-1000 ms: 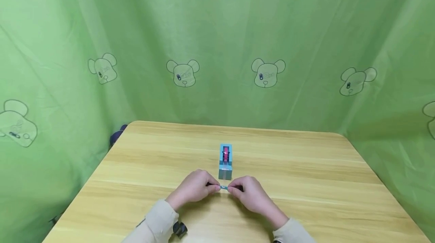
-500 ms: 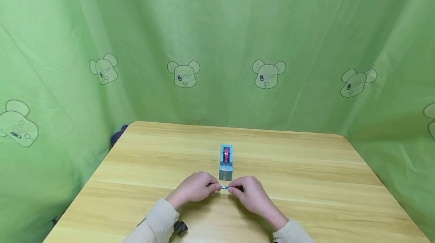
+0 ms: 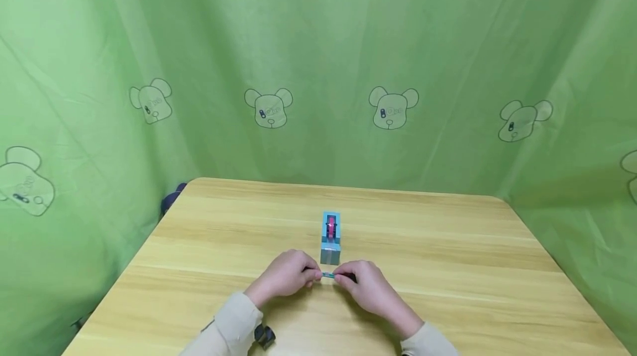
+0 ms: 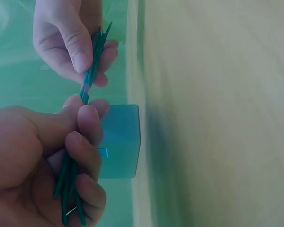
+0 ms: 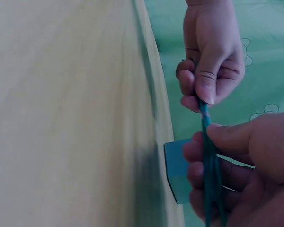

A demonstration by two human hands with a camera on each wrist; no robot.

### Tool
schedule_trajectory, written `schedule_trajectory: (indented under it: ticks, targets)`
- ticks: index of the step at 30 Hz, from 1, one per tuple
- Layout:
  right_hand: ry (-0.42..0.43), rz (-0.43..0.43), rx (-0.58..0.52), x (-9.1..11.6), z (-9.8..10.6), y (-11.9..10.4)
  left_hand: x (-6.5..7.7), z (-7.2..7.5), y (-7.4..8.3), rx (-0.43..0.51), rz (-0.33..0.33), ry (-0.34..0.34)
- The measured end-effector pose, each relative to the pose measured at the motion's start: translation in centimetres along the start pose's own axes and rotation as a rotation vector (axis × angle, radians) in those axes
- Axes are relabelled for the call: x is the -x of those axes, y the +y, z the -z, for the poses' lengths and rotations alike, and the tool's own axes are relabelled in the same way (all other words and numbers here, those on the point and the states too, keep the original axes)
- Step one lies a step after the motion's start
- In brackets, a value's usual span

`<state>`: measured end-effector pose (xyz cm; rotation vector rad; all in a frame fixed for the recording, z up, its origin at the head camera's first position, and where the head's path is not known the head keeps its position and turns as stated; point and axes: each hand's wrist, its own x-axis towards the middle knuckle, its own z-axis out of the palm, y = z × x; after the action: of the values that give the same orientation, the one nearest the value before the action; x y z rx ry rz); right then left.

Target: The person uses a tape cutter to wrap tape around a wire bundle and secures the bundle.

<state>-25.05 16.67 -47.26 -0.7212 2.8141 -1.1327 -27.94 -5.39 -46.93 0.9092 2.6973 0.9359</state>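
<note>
Both hands pinch one bundle of thin green strands (image 4: 87, 87), held level in front of the tape dispenser. My left hand (image 3: 286, 274) grips one end between thumb and fingers, its loose tips running past the palm in the left wrist view. On the other end, thumb and fingertips of my right hand (image 3: 367, 285) close round the strands. A shiny, clear-looking band wraps the short middle stretch between the hands. Just beyond the fingertips stands a light blue tape dispenser (image 3: 330, 255) with a pink-red core; a strip of tape hangs down its front.
The wood-grain table (image 3: 448, 245) stretches out around the hands. A black object (image 3: 265, 336) shows by the left sleeve. Green curtain (image 3: 318, 41) with printed bear heads surrounds the table at the back and sides. Something dark purple (image 3: 171, 199) sits behind the table's left edge.
Both hands stay almost in place. The bundle has turned slightly between the fingertips, and the bright glint on its middle has shifted. The tape dispenser has not moved.
</note>
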Motion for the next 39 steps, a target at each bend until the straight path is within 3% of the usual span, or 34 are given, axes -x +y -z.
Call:
schedule_trajectory:
  ticks: [11, 23, 32, 39]
  targets:
    - [-0.062, -0.031, -0.015, -0.10, 0.61, 0.10, -0.22, -0.05, 0.01, 0.014, -0.022, 0.014]
    - [0.045, -0.028, 0.029, -0.06, 0.23, 0.36, -0.51, -0.35, -0.26, 0.037, -0.018, -0.002]
    - [0.098, -0.008, 0.052, 0.00, -0.15, 0.59, -0.26, -0.17, -0.10, 0.101, 0.012, -0.060]
    - [0.124, -0.006, 0.064, -0.08, -0.38, 0.57, -0.37, 0.02, -0.15, 0.069, 0.002, -0.081]
